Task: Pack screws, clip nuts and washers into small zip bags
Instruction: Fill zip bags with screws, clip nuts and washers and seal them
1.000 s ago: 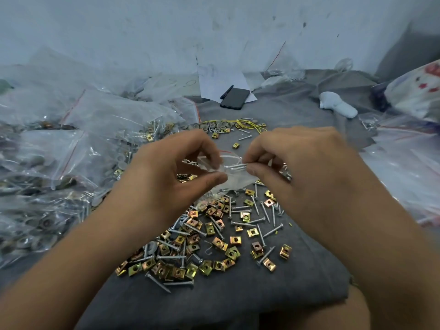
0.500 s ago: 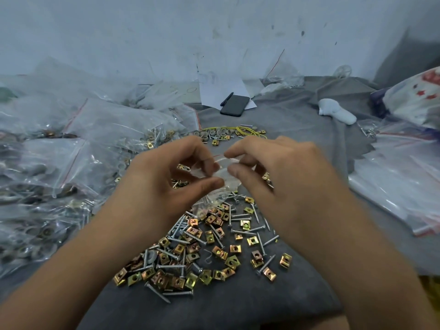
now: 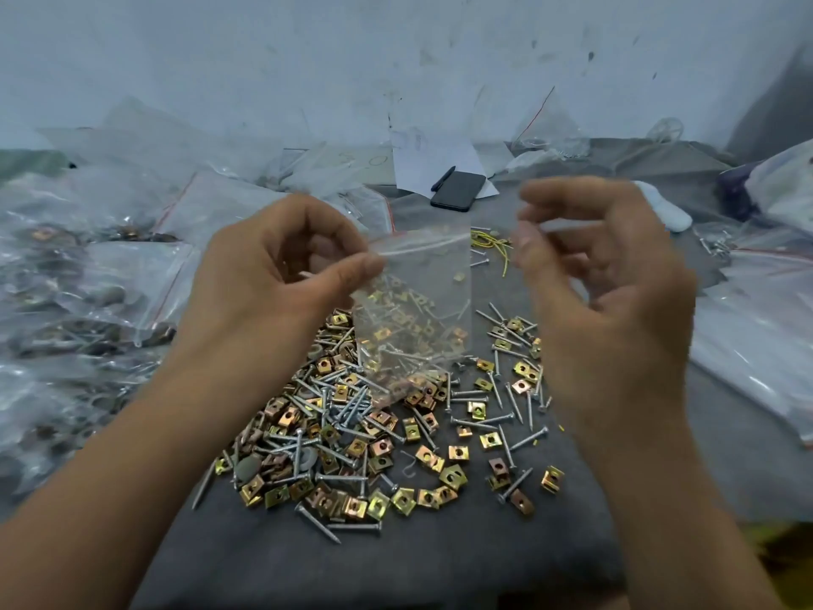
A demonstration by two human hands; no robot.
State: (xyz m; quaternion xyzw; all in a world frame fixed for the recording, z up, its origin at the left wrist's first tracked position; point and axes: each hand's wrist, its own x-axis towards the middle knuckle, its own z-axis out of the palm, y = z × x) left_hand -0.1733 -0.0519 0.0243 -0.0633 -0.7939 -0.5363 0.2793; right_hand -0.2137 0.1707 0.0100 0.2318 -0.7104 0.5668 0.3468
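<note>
A small clear zip bag [image 3: 422, 310] hangs upright over the pile, with screws and brass clip nuts in its lower part. My left hand [image 3: 264, 279] pinches its top left corner between thumb and forefinger. My right hand [image 3: 607, 301] is off the bag, just to its right, blurred, its fingers loosely curled around nothing I can see. Below the bag, loose screws and square brass clip nuts [image 3: 374, 446] lie heaped on the grey cloth [image 3: 396, 565], with a few grey washers [image 3: 246, 466] among them.
Filled clear bags [image 3: 88, 301] are piled at the left and more bags [image 3: 756, 336] lie at the right. A black phone [image 3: 457, 191] and a pen rest on paper at the back. Yellow rubber bands [image 3: 488, 244] and a white object [image 3: 668, 213] lie behind my hands.
Both hands were pinching the bag's top together. My right hand has let go and moved right, and the bag now hangs from my left hand alone, held higher.
</note>
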